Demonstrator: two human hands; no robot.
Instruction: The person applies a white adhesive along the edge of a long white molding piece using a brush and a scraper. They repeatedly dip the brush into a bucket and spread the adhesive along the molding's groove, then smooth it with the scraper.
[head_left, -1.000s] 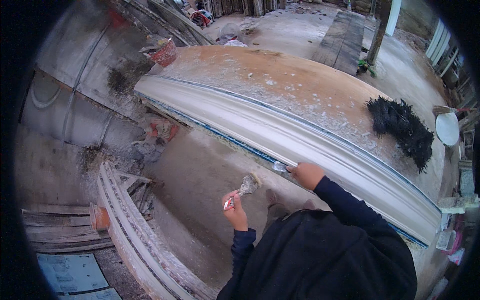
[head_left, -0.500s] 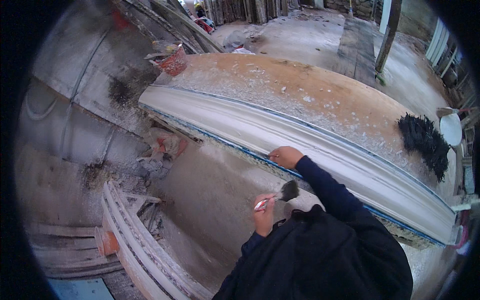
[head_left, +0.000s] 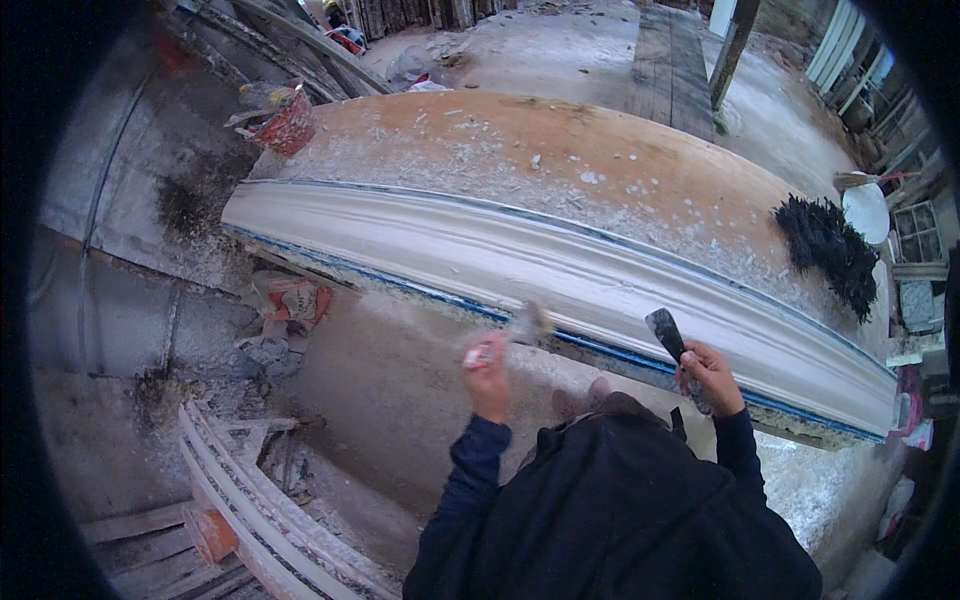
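A long white plaster moulding [head_left: 470, 262] with ridged grooves lies across the table, edged by a blue strip along its near side. My left hand [head_left: 488, 385] is closed around the red-and-white handle of a paintbrush [head_left: 530, 322]. Its bristles, smeared by motion, are over the moulding's near edge; whether they touch it I cannot tell. In my right hand [head_left: 712, 380] is a dark putty knife [head_left: 665, 333], its wide end tilted up over the right part of the moulding.
Behind the moulding, plaster crumbs litter the brown tabletop [head_left: 560, 140]. A plaster-crusted red bucket [head_left: 285, 122] stands at its far left. A heap of black fibres [head_left: 825, 250] lies at the right, near a white round container [head_left: 866, 212]. Curved white mouldings [head_left: 250, 490] stand at lower left.
My right hand has drawn back from the moulding's near edge and moved right, showing the putty knife. My left hand has moved forward and left, bringing the brush to the near edge.
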